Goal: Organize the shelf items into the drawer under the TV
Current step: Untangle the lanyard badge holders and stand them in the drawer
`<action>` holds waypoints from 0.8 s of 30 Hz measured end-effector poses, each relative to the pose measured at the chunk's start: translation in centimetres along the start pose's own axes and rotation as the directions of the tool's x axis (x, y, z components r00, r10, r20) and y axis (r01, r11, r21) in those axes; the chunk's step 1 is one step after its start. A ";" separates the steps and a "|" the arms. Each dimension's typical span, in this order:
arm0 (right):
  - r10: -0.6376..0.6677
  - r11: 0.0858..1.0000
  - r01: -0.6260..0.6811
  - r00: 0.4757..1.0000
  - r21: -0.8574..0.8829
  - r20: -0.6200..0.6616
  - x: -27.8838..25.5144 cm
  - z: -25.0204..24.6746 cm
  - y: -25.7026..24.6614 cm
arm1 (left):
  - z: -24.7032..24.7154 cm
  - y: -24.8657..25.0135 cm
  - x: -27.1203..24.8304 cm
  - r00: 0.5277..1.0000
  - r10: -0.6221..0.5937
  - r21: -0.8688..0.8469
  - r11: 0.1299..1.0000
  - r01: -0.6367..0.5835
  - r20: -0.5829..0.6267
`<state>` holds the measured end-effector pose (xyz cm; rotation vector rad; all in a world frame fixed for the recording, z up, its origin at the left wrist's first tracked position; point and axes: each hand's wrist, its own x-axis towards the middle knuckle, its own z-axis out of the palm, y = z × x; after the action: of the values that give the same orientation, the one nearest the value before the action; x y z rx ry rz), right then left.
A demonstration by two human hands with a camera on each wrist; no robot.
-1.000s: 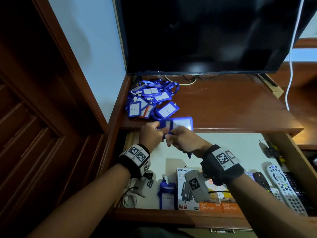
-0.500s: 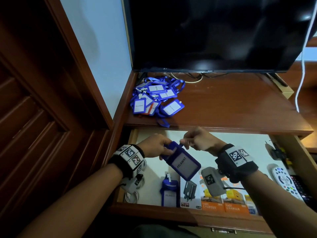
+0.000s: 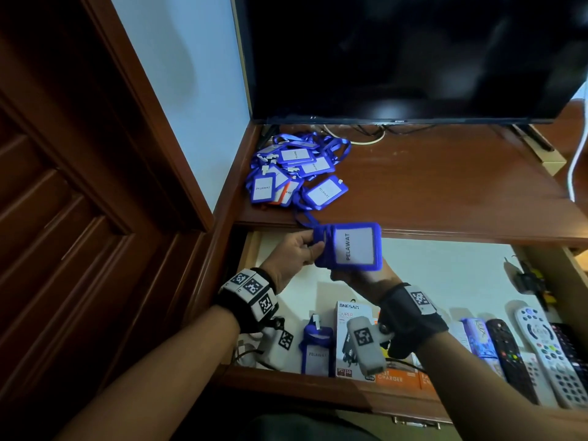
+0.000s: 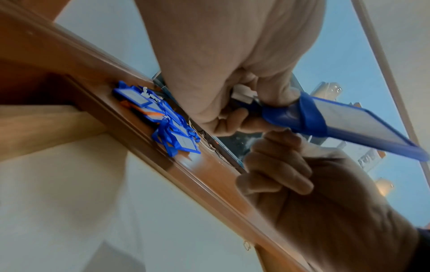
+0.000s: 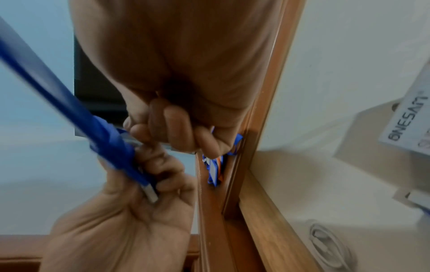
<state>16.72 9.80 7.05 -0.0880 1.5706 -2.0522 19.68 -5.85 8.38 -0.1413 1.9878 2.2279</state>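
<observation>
I hold a blue badge holder (image 3: 356, 246) marked PELAWAT over the open drawer (image 3: 445, 272), just below the shelf edge. Its lanyard is wound round its left end. My left hand (image 3: 299, 249) grips that wrapped end and the white clip (image 4: 242, 93). My right hand (image 3: 359, 276) is curled beneath the holder, its thumb and forefinger at the wound lanyard (image 4: 311, 117); the card hides the fingertips from above. A pile of blue badge holders (image 3: 292, 173) with tangled lanyards lies on the shelf (image 3: 445, 186) at the left, under the TV (image 3: 413, 55). One badge holder (image 3: 315, 348) stands in the drawer.
In the drawer's front row are a coiled white cable (image 3: 251, 348), a charger box (image 3: 348, 326), orange charger boxes (image 3: 397, 377) and several remotes (image 3: 547, 348). The drawer's white floor (image 3: 445, 272) shows behind them. A white cable (image 3: 576, 154) hangs at the right.
The badge holder came down from the shelf edge over the drawer and turned label-up. Its lanyard is now wound round the left end, and my right hand has moved beneath it.
</observation>
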 end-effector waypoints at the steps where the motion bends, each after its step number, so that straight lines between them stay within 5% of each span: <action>1: 0.008 0.998 -0.008 1.000 0.065 0.009 0.3 0.3 0.2 | 0.2 0.0 0.1 1.000 0.001 -0.016 1.000 -0.001 -0.031; 10: 0.045 0.986 -0.065 0.990 0.153 0.130 0.9 1.7 0.7 | 1.2 0.2 -0.7 0.983 0.038 -0.190 0.979 -0.073 -0.182; 16: 0.130 0.991 -0.137 0.943 0.001 0.307 1.2 0.0 1.7 | -0.5 -0.4 -1.2 0.978 -0.013 -0.060 0.998 0.000 -0.207; 21: 0.186 0.925 -0.187 0.982 -0.332 -0.032 5.1 -3.8 1.5 | -3.9 -1.6 -0.4 0.967 -0.197 0.136 0.966 0.220 -0.164; 22: 0.157 0.911 -0.185 0.982 -0.368 -0.106 6.1 -4.3 1.2 | -4.8 -2.2 0.1 0.965 -0.223 0.326 0.910 0.258 -0.141; 24: 0.081 0.863 -0.193 0.965 -0.468 -0.249 8.7 -5.5 0.7 | -6.2 -3.3 1.3 0.951 -0.305 0.743 0.625 0.239 -0.049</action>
<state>7.61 10.54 2.33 0.0704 2.1440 -1.5522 18.75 -11.62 4.23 -0.2242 2.4484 1.0759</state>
